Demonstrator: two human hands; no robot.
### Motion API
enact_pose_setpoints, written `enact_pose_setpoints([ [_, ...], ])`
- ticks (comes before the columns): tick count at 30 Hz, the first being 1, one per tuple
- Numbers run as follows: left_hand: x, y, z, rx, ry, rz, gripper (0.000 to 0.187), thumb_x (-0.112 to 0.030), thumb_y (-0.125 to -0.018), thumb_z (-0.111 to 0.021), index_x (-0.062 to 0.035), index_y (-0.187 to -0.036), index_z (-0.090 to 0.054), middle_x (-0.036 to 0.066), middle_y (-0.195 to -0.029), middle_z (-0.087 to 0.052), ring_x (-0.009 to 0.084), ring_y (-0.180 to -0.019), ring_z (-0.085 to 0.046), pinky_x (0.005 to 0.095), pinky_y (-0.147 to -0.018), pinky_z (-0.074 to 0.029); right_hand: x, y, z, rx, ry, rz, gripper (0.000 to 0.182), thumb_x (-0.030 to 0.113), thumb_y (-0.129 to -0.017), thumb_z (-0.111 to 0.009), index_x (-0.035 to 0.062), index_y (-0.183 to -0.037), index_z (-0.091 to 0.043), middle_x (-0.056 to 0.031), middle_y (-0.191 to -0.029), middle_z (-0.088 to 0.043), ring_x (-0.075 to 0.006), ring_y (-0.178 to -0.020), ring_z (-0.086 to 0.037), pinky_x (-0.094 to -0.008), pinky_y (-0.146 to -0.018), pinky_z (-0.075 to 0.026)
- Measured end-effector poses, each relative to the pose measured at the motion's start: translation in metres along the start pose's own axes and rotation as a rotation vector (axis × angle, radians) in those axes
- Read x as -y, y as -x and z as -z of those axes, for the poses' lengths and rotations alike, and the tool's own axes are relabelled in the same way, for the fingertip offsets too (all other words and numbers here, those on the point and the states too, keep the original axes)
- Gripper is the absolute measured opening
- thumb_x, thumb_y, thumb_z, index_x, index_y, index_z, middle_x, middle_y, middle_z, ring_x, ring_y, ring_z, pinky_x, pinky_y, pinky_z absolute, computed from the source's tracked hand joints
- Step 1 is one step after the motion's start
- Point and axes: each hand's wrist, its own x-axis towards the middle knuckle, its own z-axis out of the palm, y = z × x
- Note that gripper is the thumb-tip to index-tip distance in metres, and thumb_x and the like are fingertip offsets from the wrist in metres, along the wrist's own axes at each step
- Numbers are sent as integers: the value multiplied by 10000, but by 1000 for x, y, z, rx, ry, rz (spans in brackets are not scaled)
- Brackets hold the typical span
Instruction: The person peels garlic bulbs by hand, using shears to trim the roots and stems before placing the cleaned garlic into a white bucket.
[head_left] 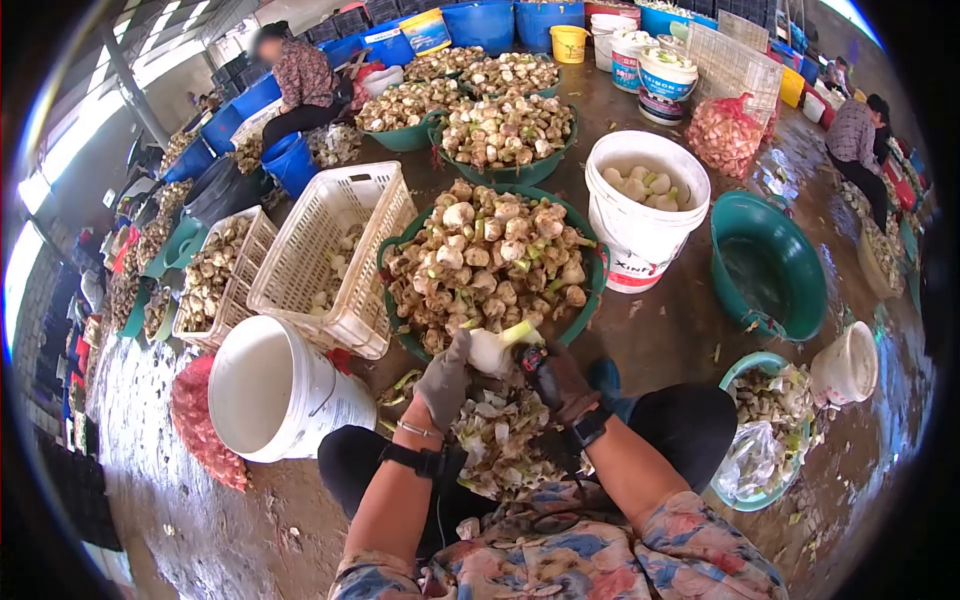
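Note:
A peeled white garlic bulb (490,353) with a pale green stem is held between my hands, above a heap of peelings (505,440) at my lap. My gloved left hand (443,382) is closed round the bulb's left side. My right hand (560,380), in a dark glove, grips a small tool with a black and red handle (532,358) beside the stem; its working end is hidden. Just beyond my hands stands a green basin (598,270) heaped with unpeeled garlic (490,255).
A white bucket (290,390) and a white crate (375,310) stand at left. A bucket of peeled bulbs (640,240), a green basin (768,265) and a peelings basin (765,495) are at right. One person (310,80) sits back left, another (860,140) back right.

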Motion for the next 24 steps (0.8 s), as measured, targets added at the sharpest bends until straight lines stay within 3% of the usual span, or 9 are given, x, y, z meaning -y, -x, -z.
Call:
enact_pose_setpoints([
  [4,14,-41,18,-482,-696,-114,530,-517,-886,-491,-49,-1115,-583,149,-842,-660,339,-734,-640,391,-724,-503,14,14,-5,-62,130,-56,265,144,-945,-481,10,-1162,-549,-73,-1028,-628,-172,-843,-607,-283,-757,-481],
  [6,11,-27,-6,-574,-990,-134,399,-373,-853,-587,-64,-1106,-582,168,-907,-643,394,-831,-613,406,-781,-497,32,21,-16,78,769,241,304,199,-933,-510,5,-1165,-542,-98,-1001,-637,-175,-822,-610,-294,-724,-479],
  [8,25,-19,-16,-292,-1118,-749,378,-254,-804,-661,-43,-1102,-563,153,-981,-621,390,-899,-595,407,-821,-484,-31,-8,14,98,670,354,322,231,-921,-529,8,-1153,-545,-102,-959,-641,-184,-799,-608,-304,-710,-475],
  [10,32,-20,-8,-247,-1070,-779,346,-177,-824,-661,-22,-1111,-544,109,-1042,-603,317,-918,-606,368,-828,-485,-39,-6,14,115,569,457,342,263,-909,-549,11,-1140,-548,-107,-916,-645,-194,-776,-606,-314,-695,-470],
  [12,34,-20,-1,-8,-69,-72,308,-169,-884,-609,-4,-1132,-531,70,-1016,-613,208,-896,-613,311,-799,-496,-3,12,-1,72,657,128,338,278,-875,-571,44,-1118,-557,-130,-865,-642,-260,-720,-599,-378,-667,-473],
  [16,18,-9,4,101,337,27,309,-141,-931,-539,31,-1184,-502,70,-1041,-609,195,-919,-614,332,-816,-516,-70,-33,33,-143,715,276,279,252,-851,-561,54,-1047,-579,-172,-871,-643,-340,-738,-604,-442,-666,-475],
  [19,5,-4,-5,64,402,-130,310,-229,-962,-480,25,-1126,-550,96,-1008,-630,180,-873,-629,285,-747,-521,-12,15,-13,174,1433,267,249,211,-792,-569,35,-964,-604,-223,-831,-627,-402,-796,-607,-491,-667,-469],
  [22,-13,1,-6,38,372,-237,362,-267,-990,-401,35,-1134,-539,132,-1028,-633,220,-886,-639,315,-765,-527,-22,34,-27,593,1353,-151,383,209,-739,-605,45,-1084,-585,-247,-925,-603,-375,-886,-594,-451,-738,-464],
  [24,-8,3,-1,-39,-159,-550,400,-297,-991,-385,42,-1157,-516,161,-1066,-621,257,-935,-633,362,-852,-510,-37,41,-16,560,1389,37,397,221,-745,-608,44,-1099,-582,-244,-940,-603,-375,-900,-594,-445,-751,-465],
])
